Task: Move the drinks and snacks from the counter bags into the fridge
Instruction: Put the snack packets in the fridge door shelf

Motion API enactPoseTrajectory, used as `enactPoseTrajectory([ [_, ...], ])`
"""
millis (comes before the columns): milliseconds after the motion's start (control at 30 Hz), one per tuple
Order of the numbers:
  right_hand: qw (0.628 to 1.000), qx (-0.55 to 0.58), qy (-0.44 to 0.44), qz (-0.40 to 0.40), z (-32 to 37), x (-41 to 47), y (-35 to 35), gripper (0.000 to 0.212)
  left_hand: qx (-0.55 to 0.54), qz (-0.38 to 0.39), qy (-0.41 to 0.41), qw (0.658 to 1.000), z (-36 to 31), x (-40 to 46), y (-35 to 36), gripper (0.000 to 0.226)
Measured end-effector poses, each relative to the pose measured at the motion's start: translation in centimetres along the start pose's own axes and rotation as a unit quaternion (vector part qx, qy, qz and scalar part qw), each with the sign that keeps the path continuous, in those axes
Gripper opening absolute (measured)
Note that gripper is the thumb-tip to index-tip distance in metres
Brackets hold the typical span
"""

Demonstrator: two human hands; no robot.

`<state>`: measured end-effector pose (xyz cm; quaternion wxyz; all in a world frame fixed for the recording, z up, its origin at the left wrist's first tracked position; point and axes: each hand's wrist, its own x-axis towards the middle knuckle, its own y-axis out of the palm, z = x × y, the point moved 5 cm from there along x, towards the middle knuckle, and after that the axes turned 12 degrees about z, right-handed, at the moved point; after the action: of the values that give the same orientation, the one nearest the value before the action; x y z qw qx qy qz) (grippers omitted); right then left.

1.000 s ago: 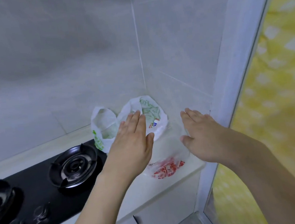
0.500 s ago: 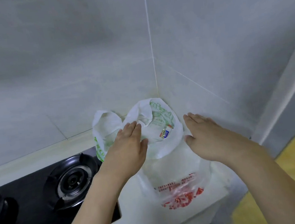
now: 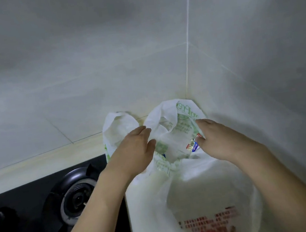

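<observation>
Grey tiled walls (image 3: 103, 64) are seen meeting in a corner behind the surface (image 3: 38, 160), whose pale back edge is visible beside a black gas hob (image 3: 24, 208) at its left part. One burner (image 3: 77, 198) is seen near the hob's right edge. Two white plastic bags are stood in the back right corner of the surface: a red-printed bag (image 3: 206, 196) nearer the front edge, and a green-printed bag (image 3: 173, 132) touching it, behind, against the corner. The green-printed bag's handles are upright and its mouth is parted. A small packaged item with a red and blue label (image 3: 192, 145) is seen inside that mouth; its kind cannot be told. The left hand (image 3: 133, 153) is laid on the bag's left rim, grip loosely curled with fingers together, nothing clearly pinched. The right hand (image 3: 220, 138) is placed at the right rim, thumb touching the labelled item; whether its grip is closed on the plastic cannot be told.
</observation>
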<state>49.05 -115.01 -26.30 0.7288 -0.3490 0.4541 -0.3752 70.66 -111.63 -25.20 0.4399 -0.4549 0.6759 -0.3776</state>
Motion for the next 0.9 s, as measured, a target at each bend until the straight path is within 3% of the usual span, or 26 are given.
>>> enactPoseTrajectory([
  [200, 0.997, 0.016, 0.045, 0.064, -2.8, 7.7, 2.3, 0.04, -0.049, 0.087, -0.011, 0.995, 1.3, 7.4, 4.3, 0.037],
  [367, 0.991, 0.033, 0.085, 0.099, -4.9, 13.1, 5.1, 0.029, -0.075, 0.163, -0.051, 0.982, 3.2, 13.4, 9.0, 0.045],
  [700, 0.984, 0.001, 0.133, 0.118, -8.3, 18.7, 10.9, 0.069, 0.025, 0.245, -0.114, 0.963, 4.8, 16.7, 16.8, 0.036],
  [900, 0.986, -0.017, 0.14, 0.088, -9.6, 19.4, 12.5, 0.083, 0.065, 0.232, -0.121, 0.963, 5.4, 16.3, 18.5, 0.038],
])
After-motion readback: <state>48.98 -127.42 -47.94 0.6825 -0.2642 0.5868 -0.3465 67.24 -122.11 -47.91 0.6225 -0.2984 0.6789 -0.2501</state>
